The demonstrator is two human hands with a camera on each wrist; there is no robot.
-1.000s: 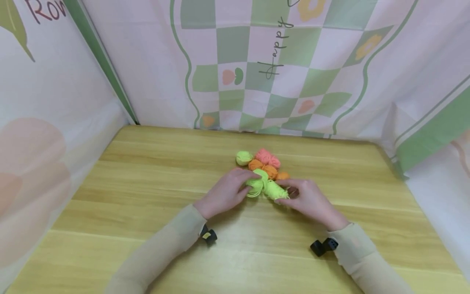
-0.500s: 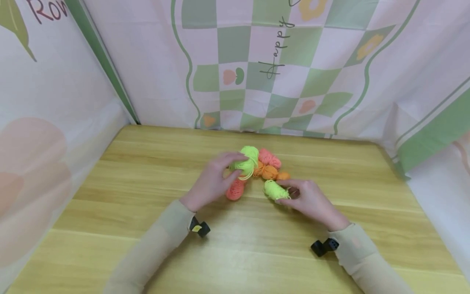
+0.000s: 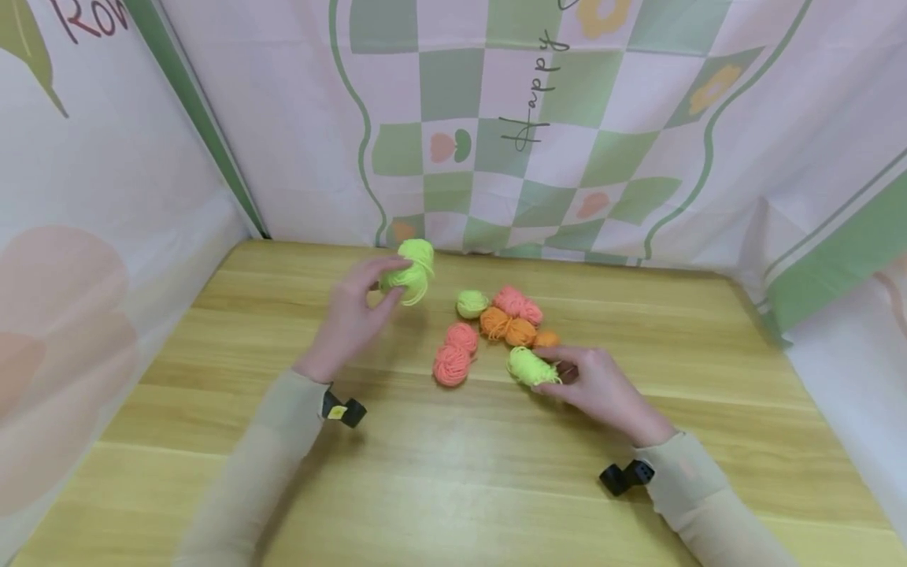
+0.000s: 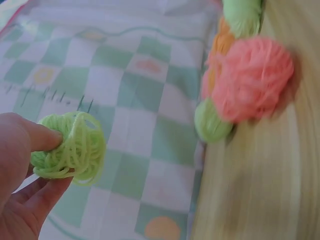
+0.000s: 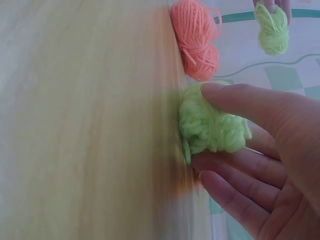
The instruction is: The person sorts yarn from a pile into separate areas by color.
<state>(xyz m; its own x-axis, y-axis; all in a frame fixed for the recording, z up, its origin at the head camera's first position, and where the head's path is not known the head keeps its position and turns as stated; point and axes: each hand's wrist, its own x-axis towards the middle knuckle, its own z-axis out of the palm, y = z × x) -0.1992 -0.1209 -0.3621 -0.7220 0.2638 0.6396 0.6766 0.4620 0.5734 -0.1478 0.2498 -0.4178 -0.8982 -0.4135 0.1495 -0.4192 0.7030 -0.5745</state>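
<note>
Right hand [image 3: 602,386]: resting low on the table [image 3: 283,441], thumb and fingers closed on a green skein [image 3: 527,365] that lies on the wood just ahead of the fingertips. In the right wrist view the thumb presses its top and the fingers sit beneath; the yarn dents under them.

Pink skein [image 3: 453,358]: left of the right hand, apart from it, lying loose on the table, untouched.

Orange skeins [image 3: 509,327]: just beyond the right hand's fingers, touching one another. A second pink skein [image 3: 519,304] and a small green ball [image 3: 471,303] lie at the far side of that cluster.

Left hand [image 3: 350,315]: raised off the table, far and left of the cluster. Thumb and fingertips pinch a lime skein [image 3: 411,268], held in the air; loose loops hang from its lower edge.

Handling, judged: all skeins look very light, soft and compressible, not fragile, not slippery. Loose winding will likely shed loops or snag if plucked by a single strand. Best taken across the middle of the bundle, thumb against fingers, with gentle pressure.
</note>
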